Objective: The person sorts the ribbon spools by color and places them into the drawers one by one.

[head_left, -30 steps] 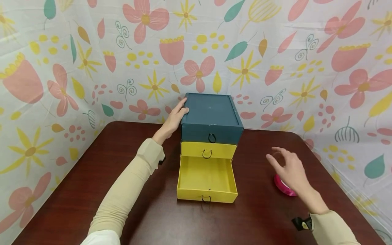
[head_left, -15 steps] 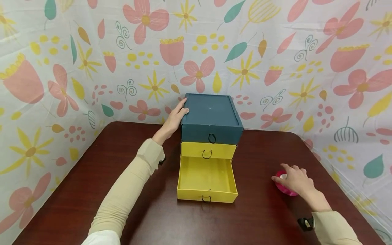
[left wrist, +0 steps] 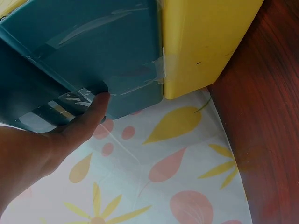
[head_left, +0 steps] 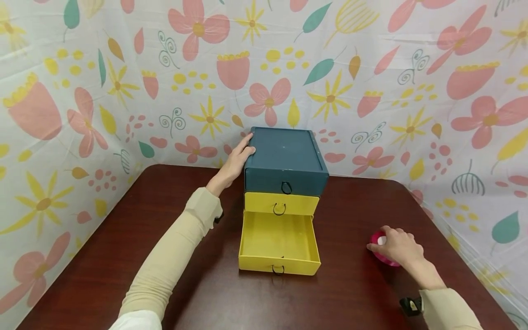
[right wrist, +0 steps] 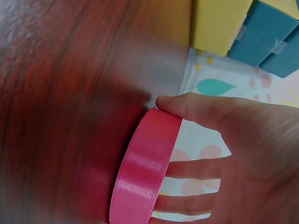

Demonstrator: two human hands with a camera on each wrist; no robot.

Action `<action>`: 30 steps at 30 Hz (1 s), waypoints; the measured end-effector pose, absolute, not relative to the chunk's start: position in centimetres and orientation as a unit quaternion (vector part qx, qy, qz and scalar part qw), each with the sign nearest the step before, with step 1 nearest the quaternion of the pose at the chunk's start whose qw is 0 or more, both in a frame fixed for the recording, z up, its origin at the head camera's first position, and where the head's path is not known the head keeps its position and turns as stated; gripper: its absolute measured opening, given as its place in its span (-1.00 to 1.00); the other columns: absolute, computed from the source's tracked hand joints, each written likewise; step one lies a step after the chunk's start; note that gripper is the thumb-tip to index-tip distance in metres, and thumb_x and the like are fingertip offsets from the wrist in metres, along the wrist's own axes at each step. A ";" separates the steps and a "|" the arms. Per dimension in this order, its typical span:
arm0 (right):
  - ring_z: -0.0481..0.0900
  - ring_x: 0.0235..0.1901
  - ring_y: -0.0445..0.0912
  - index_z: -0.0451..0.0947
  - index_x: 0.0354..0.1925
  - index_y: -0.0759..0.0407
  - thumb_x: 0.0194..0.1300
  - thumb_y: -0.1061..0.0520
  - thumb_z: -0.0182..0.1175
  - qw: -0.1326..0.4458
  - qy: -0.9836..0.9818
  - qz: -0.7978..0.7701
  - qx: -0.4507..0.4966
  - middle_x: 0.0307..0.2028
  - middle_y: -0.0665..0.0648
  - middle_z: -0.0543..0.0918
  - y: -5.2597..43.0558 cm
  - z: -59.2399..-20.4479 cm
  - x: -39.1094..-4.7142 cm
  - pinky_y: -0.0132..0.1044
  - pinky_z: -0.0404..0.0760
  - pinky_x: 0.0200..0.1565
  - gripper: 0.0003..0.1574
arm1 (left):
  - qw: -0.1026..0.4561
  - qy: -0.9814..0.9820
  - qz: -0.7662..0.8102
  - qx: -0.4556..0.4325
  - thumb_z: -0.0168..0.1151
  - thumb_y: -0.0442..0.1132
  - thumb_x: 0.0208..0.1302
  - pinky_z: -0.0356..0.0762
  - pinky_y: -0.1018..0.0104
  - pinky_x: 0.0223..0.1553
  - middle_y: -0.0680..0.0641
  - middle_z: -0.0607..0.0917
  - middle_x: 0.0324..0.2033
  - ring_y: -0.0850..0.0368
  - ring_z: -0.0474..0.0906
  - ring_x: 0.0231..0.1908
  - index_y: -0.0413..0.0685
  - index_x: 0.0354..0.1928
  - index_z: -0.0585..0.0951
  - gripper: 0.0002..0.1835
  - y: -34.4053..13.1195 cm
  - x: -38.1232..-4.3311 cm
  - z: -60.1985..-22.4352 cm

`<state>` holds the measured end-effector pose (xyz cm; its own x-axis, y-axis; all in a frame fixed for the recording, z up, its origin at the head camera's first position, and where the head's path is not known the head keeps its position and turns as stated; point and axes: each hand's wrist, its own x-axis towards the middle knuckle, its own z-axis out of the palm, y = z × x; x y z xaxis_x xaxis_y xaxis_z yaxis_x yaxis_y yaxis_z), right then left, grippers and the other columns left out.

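A small drawer cabinet with a dark blue top point(head_left: 284, 149) stands at the table's middle back. Its bottom yellow drawer point(head_left: 278, 263) is pulled out, with nothing seen inside; the yellow drawer above point(head_left: 260, 202) is pushed in. My left hand point(head_left: 232, 166) rests against the cabinet's upper left side, fingers extended; the left wrist view shows a fingertip on the blue side panel point(left wrist: 112, 42). At the right, my right hand point(head_left: 400, 247) holds a pink satin ribbon roll point(right wrist: 145, 163) lying on the table, thumb at its edge and fingers reaching round the far side.
The dark red-brown wooden table point(head_left: 330, 298) carries the cabinet and ribbon roll. A floral-print cloth point(head_left: 350, 55) hangs close behind the cabinet and along both sides. Black ring pulls point(head_left: 286, 188) hang on the drawer fronts.
My right hand has come down and closed in on the ribbon roll, its fingers now around it. My left hand and the cabinet have stayed in place.
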<state>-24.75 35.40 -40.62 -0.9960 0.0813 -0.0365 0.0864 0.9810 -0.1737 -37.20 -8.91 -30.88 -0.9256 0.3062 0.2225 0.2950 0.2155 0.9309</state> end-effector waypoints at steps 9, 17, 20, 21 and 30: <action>0.47 -0.15 0.40 0.43 0.16 0.31 0.03 -0.30 0.33 -0.007 0.994 -0.107 0.019 -0.09 0.50 0.52 34.0 -40.3 -24.8 0.21 0.48 -0.40 -0.07 | 0.001 0.781 0.595 0.189 -0.18 0.11 0.46 -0.08 -0.07 0.47 0.13 -0.09 0.54 0.07 -0.17 0.53 0.31 0.53 -0.03 -0.34 -8.9 -37.7 -31.2; 0.46 -0.17 0.33 0.45 0.16 0.29 0.00 -0.31 0.36 -0.033 0.992 -0.124 -0.011 -0.09 0.47 0.53 31.4 -39.4 -24.6 0.20 0.53 -0.40 -0.05 | 0.004 0.781 0.596 0.185 -0.18 0.11 0.45 -0.07 -0.06 0.47 0.15 -0.10 0.54 0.08 -0.18 0.53 0.36 0.53 -0.03 -0.34 -8.9 -37.6 -31.3; 0.44 -0.14 0.33 0.45 0.17 0.27 -0.01 -0.32 0.37 -0.036 0.991 -0.125 -0.017 -0.08 0.46 0.53 30.4 -38.9 -24.5 0.21 0.56 -0.38 -0.04 | 0.002 0.781 0.596 0.186 -0.18 0.11 0.45 -0.07 -0.05 0.47 0.14 -0.09 0.54 0.08 -0.18 0.53 0.34 0.53 -0.03 -0.34 -8.9 -37.6 -31.2; 0.44 -0.14 0.33 0.45 0.17 0.26 -0.01 -0.32 0.37 -0.038 0.991 -0.125 -0.020 -0.08 0.45 0.54 30.0 -38.7 -24.5 0.21 0.57 -0.37 -0.04 | 0.001 0.781 0.596 0.187 -0.18 0.11 0.45 -0.07 -0.05 0.47 0.13 -0.09 0.54 0.08 -0.17 0.53 0.33 0.53 -0.03 -0.34 -8.9 -37.5 -31.2; 0.45 -0.09 0.29 0.45 0.20 0.21 0.01 -0.31 0.36 -0.061 0.988 -0.131 -0.053 -0.06 0.40 0.56 27.3 -36.8 -24.1 0.19 0.62 -0.33 -0.07 | -0.002 0.781 0.595 0.188 -0.18 0.10 0.44 -0.07 -0.06 0.47 0.11 -0.09 0.54 0.06 -0.17 0.53 0.30 0.54 -0.03 -0.33 -8.8 -37.5 -31.2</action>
